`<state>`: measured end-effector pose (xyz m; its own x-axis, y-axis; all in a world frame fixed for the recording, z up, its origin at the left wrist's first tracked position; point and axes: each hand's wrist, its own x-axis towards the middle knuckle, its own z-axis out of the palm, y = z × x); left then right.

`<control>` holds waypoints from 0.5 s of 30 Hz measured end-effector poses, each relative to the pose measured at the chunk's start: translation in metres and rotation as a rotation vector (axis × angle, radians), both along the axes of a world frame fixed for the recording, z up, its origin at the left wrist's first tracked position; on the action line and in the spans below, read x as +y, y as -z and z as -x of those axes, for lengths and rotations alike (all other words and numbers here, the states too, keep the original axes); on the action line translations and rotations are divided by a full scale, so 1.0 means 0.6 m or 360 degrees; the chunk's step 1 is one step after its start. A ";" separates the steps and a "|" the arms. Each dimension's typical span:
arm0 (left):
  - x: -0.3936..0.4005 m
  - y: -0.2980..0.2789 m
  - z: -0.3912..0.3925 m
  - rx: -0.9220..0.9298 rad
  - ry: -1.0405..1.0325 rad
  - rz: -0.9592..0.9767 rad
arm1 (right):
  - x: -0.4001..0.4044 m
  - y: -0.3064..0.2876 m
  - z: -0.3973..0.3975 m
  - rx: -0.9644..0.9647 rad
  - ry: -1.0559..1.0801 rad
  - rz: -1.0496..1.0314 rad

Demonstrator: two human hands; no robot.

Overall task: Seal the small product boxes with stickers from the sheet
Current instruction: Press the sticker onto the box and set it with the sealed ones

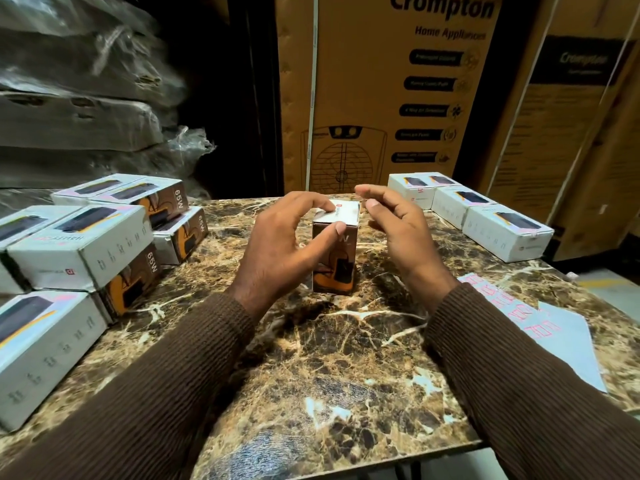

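At your far left lies a loose pile of small boxes (79, 244), probably waiting for stickers. Your left hand (287, 237) steadies the upright box (335, 247) at the table's (311, 358) middle, fingers curled on its top flap, thumb on its front, likely pressing the flap shut. Your right hand (398, 226) hovers just beside it, fingers loosely bent, holding nothing visible. Behind it sits a neat row of boxes (485, 213). The sticker sheet (540, 323) lies near your right sleeve. No box shows its contents.
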<state>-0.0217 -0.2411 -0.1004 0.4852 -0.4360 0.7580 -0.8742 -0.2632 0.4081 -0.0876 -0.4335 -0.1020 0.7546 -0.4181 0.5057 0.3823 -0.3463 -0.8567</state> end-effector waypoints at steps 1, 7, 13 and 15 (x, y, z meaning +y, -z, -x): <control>0.000 0.000 0.000 0.0013 0.0011 -0.0001 | 0.000 0.000 -0.001 0.0021 -0.0042 -0.0013; 0.005 0.000 -0.006 -0.0016 0.0025 -0.0019 | 0.002 0.003 0.006 -0.0034 0.0039 0.0081; 0.014 -0.001 -0.020 -0.0053 -0.0055 0.0089 | 0.004 0.000 0.019 -0.0087 0.0207 0.0394; 0.016 -0.004 -0.020 0.0001 -0.0003 0.0145 | 0.007 -0.001 0.021 -0.0096 0.0233 0.0476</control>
<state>-0.0097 -0.2316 -0.0983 0.4865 -0.3641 0.7942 -0.8734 -0.2267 0.4310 -0.1004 -0.4294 -0.1016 0.6625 -0.3463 0.6642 0.3566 -0.6340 -0.6862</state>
